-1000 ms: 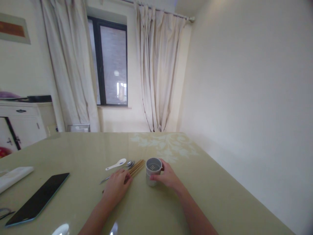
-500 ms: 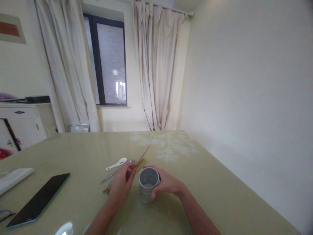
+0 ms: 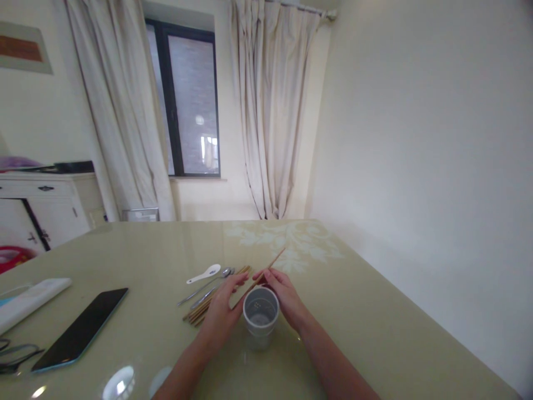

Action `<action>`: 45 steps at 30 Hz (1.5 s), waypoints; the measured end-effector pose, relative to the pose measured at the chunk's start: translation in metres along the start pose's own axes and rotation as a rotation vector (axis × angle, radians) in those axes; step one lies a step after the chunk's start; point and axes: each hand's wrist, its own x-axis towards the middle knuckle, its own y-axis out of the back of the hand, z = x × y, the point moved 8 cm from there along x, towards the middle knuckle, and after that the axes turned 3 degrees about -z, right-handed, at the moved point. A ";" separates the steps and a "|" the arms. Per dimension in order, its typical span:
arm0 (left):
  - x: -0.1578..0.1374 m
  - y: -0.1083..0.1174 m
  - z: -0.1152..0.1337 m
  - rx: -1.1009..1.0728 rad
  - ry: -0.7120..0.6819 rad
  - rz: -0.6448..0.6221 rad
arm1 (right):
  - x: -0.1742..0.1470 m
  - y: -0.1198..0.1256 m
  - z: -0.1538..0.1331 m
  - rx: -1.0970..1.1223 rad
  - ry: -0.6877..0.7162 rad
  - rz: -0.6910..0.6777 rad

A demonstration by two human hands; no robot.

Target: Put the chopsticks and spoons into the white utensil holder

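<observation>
A grey cup [image 3: 261, 328] with small holes in its bottom stands upright on the table between my hands. Pinched in my right hand [image 3: 287, 297], just behind and right of the cup, is a wooden chopstick [image 3: 275, 260], slanting up to the right. My left hand [image 3: 220, 314] is on the cup's left side, fingers stretched and thumb apart, near the chopstick's lower end; whether it touches the chopstick is unclear. Partly behind this hand lies a bundle of chopsticks [image 3: 195, 315]. Beside them are metal spoons [image 3: 226, 272] and a white spoon [image 3: 205, 274].
On the left of the glossy table [image 3: 375, 333] lie a black phone-like slab [image 3: 81, 328], a white device [image 3: 33, 303] and eyeglasses [image 3: 16, 355]. A wall [image 3: 437, 166] runs along the right edge. Curtains [image 3: 270, 111] and a white cabinet [image 3: 54, 200] stand beyond.
The chopstick has passed from my left hand to my right, which has let go of the cup. My left hand's fingers have opened. The view has shifted slightly.
</observation>
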 end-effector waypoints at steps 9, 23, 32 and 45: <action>-0.010 -0.037 -0.021 -0.376 0.246 -0.253 | -0.003 0.088 -0.031 0.291 0.280 0.496; -0.002 0.021 -0.045 0.731 0.239 -0.092 | -0.006 0.022 -0.026 -0.048 0.142 0.118; -0.001 0.005 -0.040 0.468 0.229 -0.036 | -0.001 0.022 0.010 -0.073 -0.029 0.194; 0.005 0.018 -0.032 0.476 0.141 0.029 | 0.002 0.063 -0.015 0.033 0.142 0.409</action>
